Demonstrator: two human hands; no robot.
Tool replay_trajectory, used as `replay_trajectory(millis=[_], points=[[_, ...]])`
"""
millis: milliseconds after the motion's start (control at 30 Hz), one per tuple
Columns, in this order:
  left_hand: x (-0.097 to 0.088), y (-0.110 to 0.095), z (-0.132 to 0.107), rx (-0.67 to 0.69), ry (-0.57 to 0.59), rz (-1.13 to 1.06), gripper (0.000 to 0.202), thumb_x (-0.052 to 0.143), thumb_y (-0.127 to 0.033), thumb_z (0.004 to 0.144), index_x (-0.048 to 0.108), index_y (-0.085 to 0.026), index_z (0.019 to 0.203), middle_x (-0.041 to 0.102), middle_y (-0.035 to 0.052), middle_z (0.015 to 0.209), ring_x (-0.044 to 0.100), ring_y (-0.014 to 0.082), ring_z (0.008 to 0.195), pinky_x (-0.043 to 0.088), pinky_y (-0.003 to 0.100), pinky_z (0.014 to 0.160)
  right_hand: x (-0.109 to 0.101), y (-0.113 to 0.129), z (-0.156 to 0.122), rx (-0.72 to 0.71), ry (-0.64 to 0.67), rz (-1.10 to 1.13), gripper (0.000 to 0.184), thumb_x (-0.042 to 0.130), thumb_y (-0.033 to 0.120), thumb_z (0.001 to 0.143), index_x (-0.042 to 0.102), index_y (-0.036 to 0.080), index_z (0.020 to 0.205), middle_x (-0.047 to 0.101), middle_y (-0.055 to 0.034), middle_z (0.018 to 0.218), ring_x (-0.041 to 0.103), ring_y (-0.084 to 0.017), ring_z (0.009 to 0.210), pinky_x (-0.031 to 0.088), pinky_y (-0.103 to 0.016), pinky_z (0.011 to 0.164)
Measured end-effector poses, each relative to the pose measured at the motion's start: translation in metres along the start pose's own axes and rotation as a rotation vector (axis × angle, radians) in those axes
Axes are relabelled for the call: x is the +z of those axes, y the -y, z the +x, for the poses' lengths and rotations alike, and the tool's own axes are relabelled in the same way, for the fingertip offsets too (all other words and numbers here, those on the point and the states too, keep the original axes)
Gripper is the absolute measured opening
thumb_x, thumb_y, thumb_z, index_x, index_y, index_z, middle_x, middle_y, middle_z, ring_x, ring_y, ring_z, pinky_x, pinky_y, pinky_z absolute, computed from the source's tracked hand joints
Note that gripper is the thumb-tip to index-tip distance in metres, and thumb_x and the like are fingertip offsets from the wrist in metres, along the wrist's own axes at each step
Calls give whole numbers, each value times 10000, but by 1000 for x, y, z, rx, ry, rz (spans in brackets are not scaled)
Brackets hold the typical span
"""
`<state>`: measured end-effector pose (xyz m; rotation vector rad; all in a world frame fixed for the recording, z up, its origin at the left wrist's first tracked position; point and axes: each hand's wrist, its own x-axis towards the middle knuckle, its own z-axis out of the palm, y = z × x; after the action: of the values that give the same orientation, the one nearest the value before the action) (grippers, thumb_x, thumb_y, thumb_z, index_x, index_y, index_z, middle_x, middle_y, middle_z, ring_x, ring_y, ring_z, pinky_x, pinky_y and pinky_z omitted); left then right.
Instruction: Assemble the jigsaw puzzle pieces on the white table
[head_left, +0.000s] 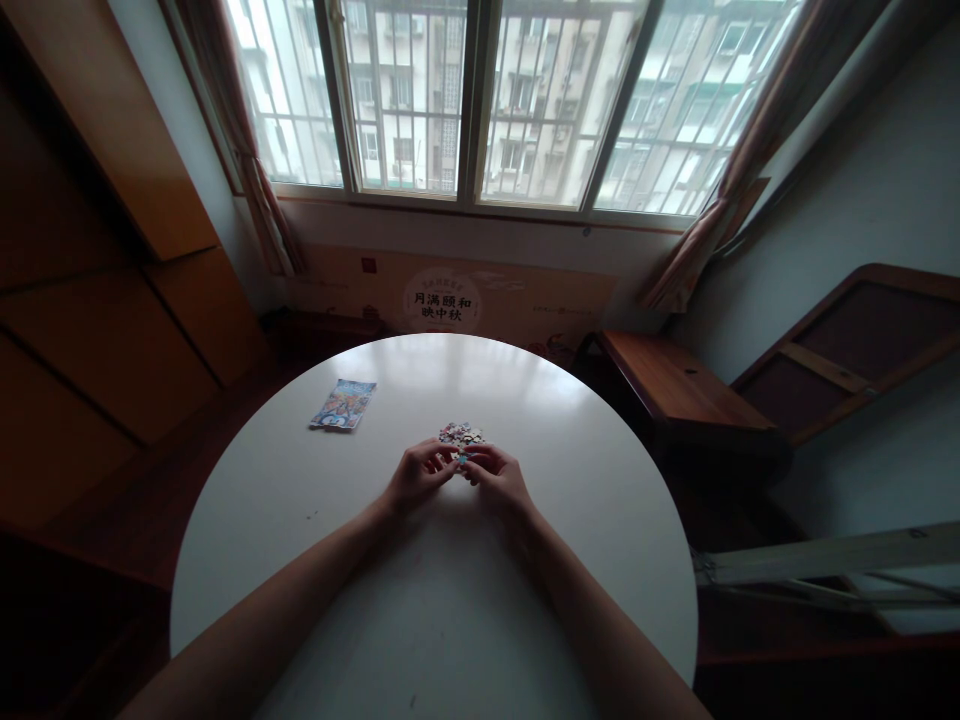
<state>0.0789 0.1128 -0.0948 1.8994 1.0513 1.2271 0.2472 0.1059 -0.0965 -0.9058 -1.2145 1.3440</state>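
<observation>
Both my hands meet at the middle of a round white table. My left hand and my right hand have their fingers curled and pinched together on small jigsaw pieces held between them. Just beyond the fingertips lies a small heap of loose puzzle pieces. A colourful picture card lies flat on the table to the far left of the hands.
A window with bars fills the far wall, curtains at both sides. A low wooden bench stands to the right of the table. Wooden cabinets line the left. A folded wooden frame leans at the right wall.
</observation>
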Motion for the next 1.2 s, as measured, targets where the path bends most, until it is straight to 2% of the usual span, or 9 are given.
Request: replay_trajectory(millis=[1200], points=[[-2,-4,0,-23,5,9,274,599,-350,791,663,-143,959,659,38,753,572,95,589,464,195,537,1,3,-1,11,5,-20,328,738,350,634,623,162,877,664,-24,666,553,-121,559,418,-259,533]])
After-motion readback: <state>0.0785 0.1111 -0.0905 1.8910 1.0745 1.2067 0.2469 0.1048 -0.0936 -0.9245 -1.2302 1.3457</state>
